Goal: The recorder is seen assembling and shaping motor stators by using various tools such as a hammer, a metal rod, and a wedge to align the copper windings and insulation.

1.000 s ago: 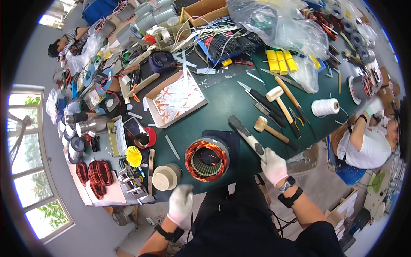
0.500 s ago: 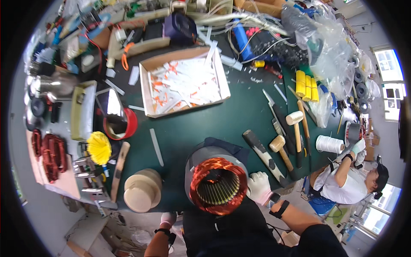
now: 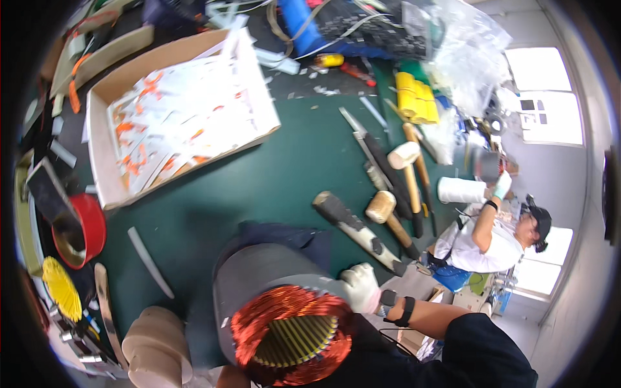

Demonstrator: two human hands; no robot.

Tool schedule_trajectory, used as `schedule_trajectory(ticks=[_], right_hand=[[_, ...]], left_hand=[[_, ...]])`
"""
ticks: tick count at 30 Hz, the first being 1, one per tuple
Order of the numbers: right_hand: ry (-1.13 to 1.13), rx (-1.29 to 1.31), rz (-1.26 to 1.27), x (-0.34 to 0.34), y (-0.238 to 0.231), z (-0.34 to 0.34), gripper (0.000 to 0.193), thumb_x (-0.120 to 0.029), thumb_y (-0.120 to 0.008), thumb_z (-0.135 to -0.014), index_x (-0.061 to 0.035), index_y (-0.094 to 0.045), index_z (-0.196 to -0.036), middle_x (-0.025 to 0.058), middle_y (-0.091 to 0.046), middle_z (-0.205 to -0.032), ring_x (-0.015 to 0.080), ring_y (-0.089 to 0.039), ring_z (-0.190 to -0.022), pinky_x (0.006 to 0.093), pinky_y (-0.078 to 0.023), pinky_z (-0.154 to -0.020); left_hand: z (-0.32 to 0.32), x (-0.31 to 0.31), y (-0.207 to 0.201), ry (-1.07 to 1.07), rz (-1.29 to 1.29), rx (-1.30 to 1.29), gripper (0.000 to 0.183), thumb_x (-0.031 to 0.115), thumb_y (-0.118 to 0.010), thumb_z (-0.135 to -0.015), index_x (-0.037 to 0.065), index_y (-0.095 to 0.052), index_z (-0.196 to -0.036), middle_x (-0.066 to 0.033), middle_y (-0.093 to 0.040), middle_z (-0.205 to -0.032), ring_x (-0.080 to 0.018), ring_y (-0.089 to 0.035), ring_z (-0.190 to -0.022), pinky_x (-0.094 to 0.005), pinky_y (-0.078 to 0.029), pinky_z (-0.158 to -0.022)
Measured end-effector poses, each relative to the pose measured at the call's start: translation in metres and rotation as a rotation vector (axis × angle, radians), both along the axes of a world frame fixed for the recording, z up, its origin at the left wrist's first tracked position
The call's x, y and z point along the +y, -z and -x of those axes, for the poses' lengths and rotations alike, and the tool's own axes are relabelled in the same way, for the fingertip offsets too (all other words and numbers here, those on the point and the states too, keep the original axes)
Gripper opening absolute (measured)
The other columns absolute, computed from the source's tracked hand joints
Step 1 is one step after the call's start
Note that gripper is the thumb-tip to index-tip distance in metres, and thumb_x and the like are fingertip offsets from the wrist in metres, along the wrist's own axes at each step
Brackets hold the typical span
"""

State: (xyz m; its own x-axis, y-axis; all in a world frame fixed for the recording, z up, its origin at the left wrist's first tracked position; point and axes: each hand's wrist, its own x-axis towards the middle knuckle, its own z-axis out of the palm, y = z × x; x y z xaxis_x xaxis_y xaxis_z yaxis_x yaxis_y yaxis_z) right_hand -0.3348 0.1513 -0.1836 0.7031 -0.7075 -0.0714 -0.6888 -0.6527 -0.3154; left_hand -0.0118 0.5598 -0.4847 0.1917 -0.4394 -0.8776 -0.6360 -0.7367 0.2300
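A stator (image 3: pixel 284 323), a grey cylinder with copper windings at its open end, lies at the table's near edge, its bore facing me. My right hand (image 3: pixel 360 286), in a white glove, sits against its right side with curled fingers; whatever they may hold is hidden. Only a bit of my left forearm (image 3: pixel 231 376) shows at the lower edge, left of the windings, and that hand is out of sight. Dark cloth (image 3: pixel 284 234) lies behind the stator. A stepped tan block (image 3: pixel 157 346) stands to its left.
A cardboard box (image 3: pixel 184 178) of white strips stands at the back left, a red ring-shaped container (image 3: pixel 97 226) nearby. Mallets (image 3: pixel 380 207), a worn bar (image 3: pixel 356 229) and long blades (image 3: pixel 381 168) lie on the right. Beyond a white spool (image 3: pixel 460 191) a co-worker (image 3: pixel 479 239) sits.
The view has swung right and come closer, so the table things sit further left and larger. My left gloved hand, visible earlier below the table edge, has dropped out of sight. My right stays beside the stator.
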Motion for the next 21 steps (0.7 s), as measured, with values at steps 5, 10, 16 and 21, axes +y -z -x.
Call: schedule_trajectory(ticks=[5,10,16,21], right_hand=[[-0.034,-0.010,-0.040,-0.004,-0.003,0.003,0.019,-0.027,-0.074,-0.075,-0.0150,-0.060,-0.070,0.0035,-0.054,-0.074,0.0242,-0.058,-0.068,0.0413,-0.044,-0.063],[-0.031,0.015,-0.078,-0.002,-0.007,0.004,0.021,-0.027,-0.073,-0.080,-0.0139,-0.061,-0.070,0.0042,-0.056,-0.075,0.0255,-0.062,-0.070,0.0413,-0.047,-0.065],[-0.018,-0.052,-0.008,0.006,-0.005,0.005,0.020,-0.026,-0.073,-0.082,-0.0124,-0.062,-0.072,0.0049,-0.058,-0.076,0.0259,-0.063,-0.070,0.0409,-0.049,-0.066],[0.021,-0.090,0.113,0.015,-0.008,0.013,0.019,-0.024,-0.073,-0.082,-0.0115,-0.062,-0.074,0.0058,-0.058,-0.076,0.0274,-0.062,-0.072,0.0419,-0.048,-0.066]], left_hand=[[-0.035,-0.056,-0.008,-0.012,0.010,0.001,0.023,0.019,-0.059,-0.098,0.006,-0.075,-0.107,-0.0176,-0.075,-0.098,-0.0327,-0.073,-0.086,-0.0437,-0.057,-0.074],[-0.068,-0.101,-0.014,-0.036,0.049,0.000,0.022,0.018,-0.059,-0.098,0.005,-0.075,-0.105,-0.0167,-0.074,-0.094,-0.0305,-0.072,-0.081,-0.0423,-0.057,-0.071],[-0.104,-0.114,-0.020,-0.085,0.101,-0.025,0.021,0.017,-0.059,-0.098,0.003,-0.075,-0.102,-0.0156,-0.074,-0.089,-0.0278,-0.072,-0.076,-0.0406,-0.056,-0.067],[-0.134,-0.105,-0.009,-0.126,0.192,-0.044,0.020,0.015,-0.059,-0.097,0.002,-0.075,-0.100,-0.0146,-0.074,-0.085,-0.0256,-0.071,-0.072,-0.0391,-0.056,-0.063]])
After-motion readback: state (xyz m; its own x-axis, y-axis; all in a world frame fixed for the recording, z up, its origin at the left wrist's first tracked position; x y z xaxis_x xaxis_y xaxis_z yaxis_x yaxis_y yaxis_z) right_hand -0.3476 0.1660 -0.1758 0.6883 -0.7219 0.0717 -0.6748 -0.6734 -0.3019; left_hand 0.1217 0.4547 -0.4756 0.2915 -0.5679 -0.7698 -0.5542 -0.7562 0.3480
